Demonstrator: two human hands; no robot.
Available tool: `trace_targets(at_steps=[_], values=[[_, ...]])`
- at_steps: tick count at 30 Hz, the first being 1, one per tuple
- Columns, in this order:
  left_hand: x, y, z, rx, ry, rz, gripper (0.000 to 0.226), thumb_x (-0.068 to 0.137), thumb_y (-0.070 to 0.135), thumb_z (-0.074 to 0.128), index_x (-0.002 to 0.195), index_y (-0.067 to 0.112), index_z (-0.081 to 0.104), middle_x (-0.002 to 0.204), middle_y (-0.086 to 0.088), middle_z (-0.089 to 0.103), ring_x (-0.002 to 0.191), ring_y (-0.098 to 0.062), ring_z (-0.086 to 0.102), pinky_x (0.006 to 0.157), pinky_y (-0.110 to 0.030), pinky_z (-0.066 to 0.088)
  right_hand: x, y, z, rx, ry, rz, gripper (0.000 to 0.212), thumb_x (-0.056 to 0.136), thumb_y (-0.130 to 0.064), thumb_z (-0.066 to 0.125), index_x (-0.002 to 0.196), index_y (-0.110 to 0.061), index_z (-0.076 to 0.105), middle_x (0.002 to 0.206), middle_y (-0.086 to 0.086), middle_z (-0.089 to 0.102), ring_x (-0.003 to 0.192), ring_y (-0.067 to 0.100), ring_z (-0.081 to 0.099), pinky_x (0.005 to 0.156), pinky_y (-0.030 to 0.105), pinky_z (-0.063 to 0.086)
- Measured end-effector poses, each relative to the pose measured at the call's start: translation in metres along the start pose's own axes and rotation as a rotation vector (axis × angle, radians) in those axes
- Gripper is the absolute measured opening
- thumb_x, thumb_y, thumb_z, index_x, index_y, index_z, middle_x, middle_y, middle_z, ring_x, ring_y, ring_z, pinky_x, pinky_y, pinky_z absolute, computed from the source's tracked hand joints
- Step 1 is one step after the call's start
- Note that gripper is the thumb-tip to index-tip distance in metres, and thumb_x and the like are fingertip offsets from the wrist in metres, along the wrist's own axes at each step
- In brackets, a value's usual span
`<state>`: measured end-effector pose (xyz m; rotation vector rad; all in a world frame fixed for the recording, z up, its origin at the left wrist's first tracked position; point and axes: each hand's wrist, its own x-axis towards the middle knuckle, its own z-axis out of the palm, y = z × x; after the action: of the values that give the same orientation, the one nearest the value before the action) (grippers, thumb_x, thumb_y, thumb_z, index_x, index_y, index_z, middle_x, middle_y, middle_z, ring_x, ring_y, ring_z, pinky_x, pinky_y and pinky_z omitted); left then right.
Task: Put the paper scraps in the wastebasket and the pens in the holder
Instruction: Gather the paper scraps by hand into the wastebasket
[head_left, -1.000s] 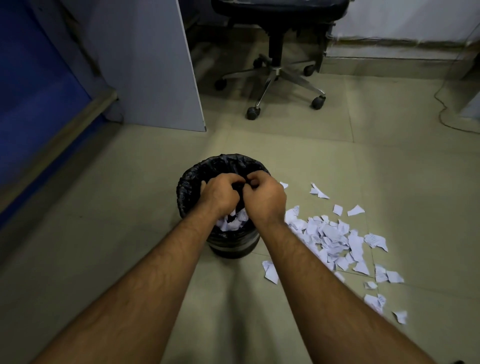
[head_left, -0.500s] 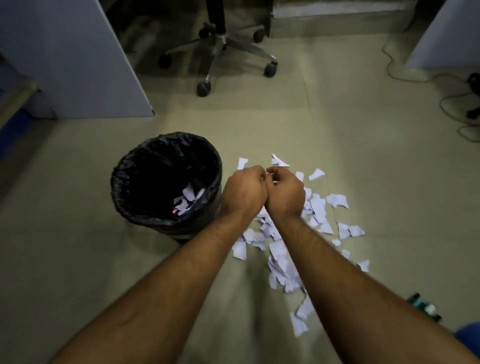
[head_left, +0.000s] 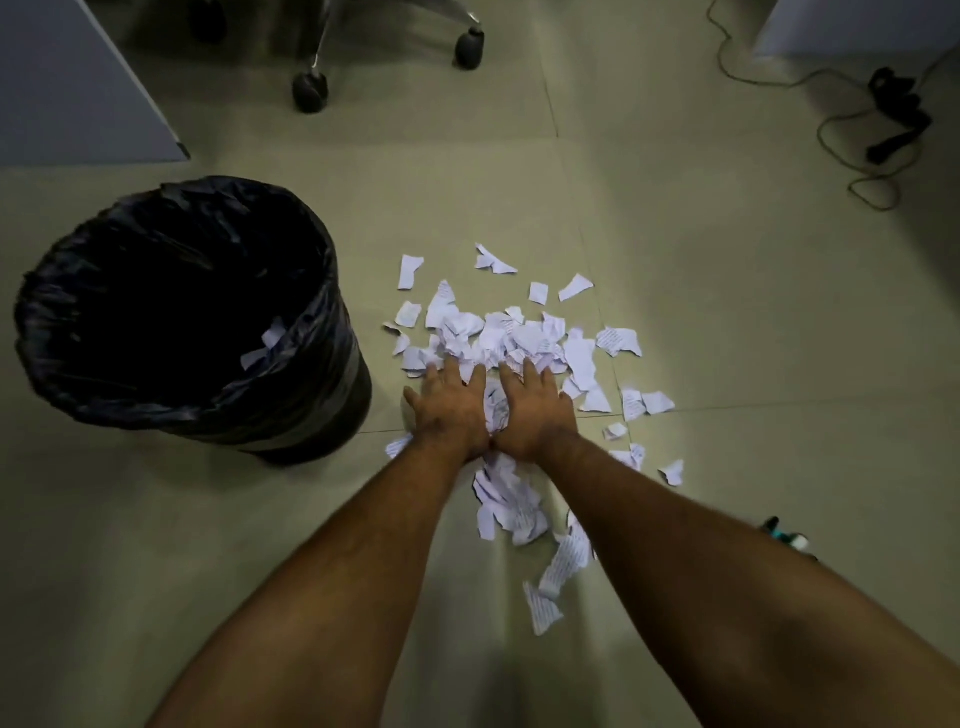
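A pile of white torn paper scraps (head_left: 524, 338) lies on the floor to the right of the wastebasket (head_left: 306, 395), which is lined with a black bag and has a few scraps inside. My left hand (head_left: 449, 410) and my right hand (head_left: 535, 410) lie flat side by side, palms down, on the near part of the pile, fingers spread and pointing away from me. More scraps (head_left: 511, 506) trail toward me between my forearms. A pen or marker (head_left: 787, 535) with a teal band lies on the floor at the right, partly hidden by my right forearm.
An office chair base with castors (head_left: 310, 93) stands at the top. A grey partition panel (head_left: 78, 88) is at the top left. A cable and a black plug (head_left: 893, 114) lie on the floor at the top right. The floor is tiled.
My hands left the wastebasket, moved right as closed fists, and now lie opened flat on the scrap pile. The view tilted down and shifted right.
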<state>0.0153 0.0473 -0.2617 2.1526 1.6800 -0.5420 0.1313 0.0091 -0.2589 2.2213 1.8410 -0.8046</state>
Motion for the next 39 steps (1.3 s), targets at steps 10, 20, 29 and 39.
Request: trace_targets(at_steps=[10,20,29,39], values=[[-0.007,-0.009,-0.01,0.031,0.391,0.04,0.065,0.083,0.06,0.053,0.139,0.03,0.038,0.14,-0.013,0.04,0.122,-0.032,0.046,0.096,-0.045,0.038,0.004,-0.005,0.004,-0.113,0.19,-0.003,0.091,0.068,-0.061,0.072,0.147,-0.034,0.034,0.153,0.008,0.035,0.139,0.034,0.033,0.109,0.053,0.029],[0.01,-0.015,-0.006,-0.053,-0.101,0.092,0.087,0.078,0.052,0.067,0.15,0.039,0.019,0.16,-0.007,0.013,0.144,-0.04,0.015,0.109,-0.054,0.036,0.006,-0.014,0.01,-0.043,0.048,0.026,0.099,0.07,-0.059,0.076,0.151,-0.032,0.025,0.157,0.008,0.028,0.142,0.036,0.03,0.106,0.054,0.039],[-0.037,-0.023,0.023,0.003,0.106,0.065,0.033,0.085,0.022,0.067,0.117,0.018,0.061,0.125,-0.008,0.057,0.112,-0.029,0.058,0.089,-0.036,0.048,-0.029,-0.027,0.028,0.012,0.162,-0.064,0.025,0.09,-0.026,0.058,0.114,-0.022,0.066,0.112,0.009,0.056,0.1,0.032,0.059,0.076,0.036,0.049],[-0.052,-0.022,0.002,-0.593,0.419,-0.225,0.02,0.084,0.006,0.058,0.091,0.012,0.075,0.09,-0.013,0.073,0.081,-0.033,0.067,0.069,-0.033,0.053,-0.034,-0.021,0.01,0.652,0.402,0.252,0.019,0.089,-0.021,0.061,0.101,-0.015,0.074,0.099,0.011,0.074,0.09,0.035,0.066,0.073,0.029,0.046]])
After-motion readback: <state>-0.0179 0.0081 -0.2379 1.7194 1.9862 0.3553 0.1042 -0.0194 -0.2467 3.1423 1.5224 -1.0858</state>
